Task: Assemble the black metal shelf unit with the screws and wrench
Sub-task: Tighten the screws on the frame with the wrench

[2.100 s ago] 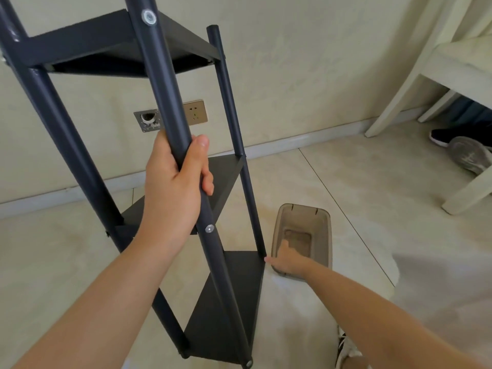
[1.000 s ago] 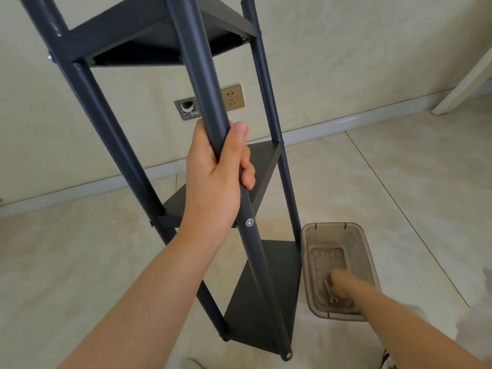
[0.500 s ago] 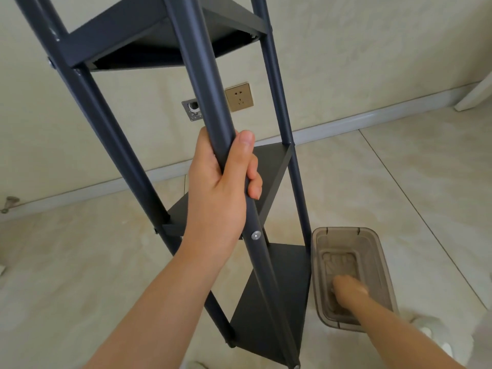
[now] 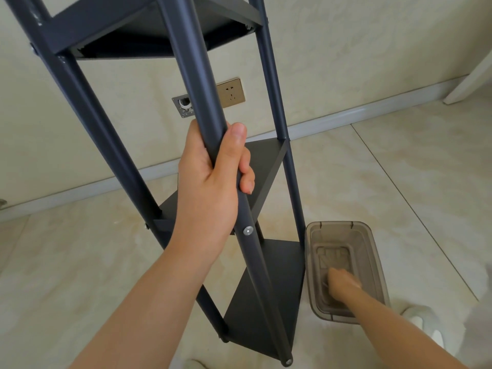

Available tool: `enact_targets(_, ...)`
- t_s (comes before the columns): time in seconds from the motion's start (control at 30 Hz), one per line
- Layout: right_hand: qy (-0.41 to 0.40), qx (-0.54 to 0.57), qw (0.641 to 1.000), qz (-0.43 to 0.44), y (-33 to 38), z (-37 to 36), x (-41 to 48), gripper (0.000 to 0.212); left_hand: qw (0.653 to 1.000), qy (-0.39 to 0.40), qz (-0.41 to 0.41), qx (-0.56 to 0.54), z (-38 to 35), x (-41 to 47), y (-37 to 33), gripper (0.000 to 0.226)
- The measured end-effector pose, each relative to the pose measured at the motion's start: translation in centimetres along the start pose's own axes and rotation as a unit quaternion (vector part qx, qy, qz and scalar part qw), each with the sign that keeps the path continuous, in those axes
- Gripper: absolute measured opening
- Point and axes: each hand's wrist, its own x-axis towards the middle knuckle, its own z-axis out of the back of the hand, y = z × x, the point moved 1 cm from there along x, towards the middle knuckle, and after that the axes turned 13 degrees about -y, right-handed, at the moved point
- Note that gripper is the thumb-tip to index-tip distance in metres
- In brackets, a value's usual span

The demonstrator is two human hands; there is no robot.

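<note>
Our left hand [image 4: 210, 187] curls tight around the shelf unit [image 4: 197, 75]; our right hand [image 4: 343, 284], down inside the bin [image 4: 338, 224], is too blurred to tell its grip.

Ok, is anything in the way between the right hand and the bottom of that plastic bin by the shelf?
Nothing visible. The bin has no lid on, and the right hand is down inside it, beside the shelf. The left hand grips a pole off to the left. Blur hides what the right hand touches.
</note>
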Motion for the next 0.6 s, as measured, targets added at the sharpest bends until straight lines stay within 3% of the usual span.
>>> enact_targets(0.3, -0.026, 0.057, 0.998, -0.024, 0.6, 3.1, -0.7, 0.026, 1.000, -0.001, 0.002, 0.003, 0.5, 0.2, 0.0, 0.012)
enact_targets(0.47, -0.069, 0.041, 0.996, 0.050, 2.3, 9.4, -1.4, 0.011, 1.000, -0.022, 0.001, 0.016, 1.2, 0.3, 0.1, 0.010)
enact_targets(0.6, -0.108, 0.016, 0.986, 0.129, 4.5, 16.9, -3.6, 0.013, 0.999, -0.043, 0.009, 0.024, 2.0, 0.6, -0.1, 0.012)
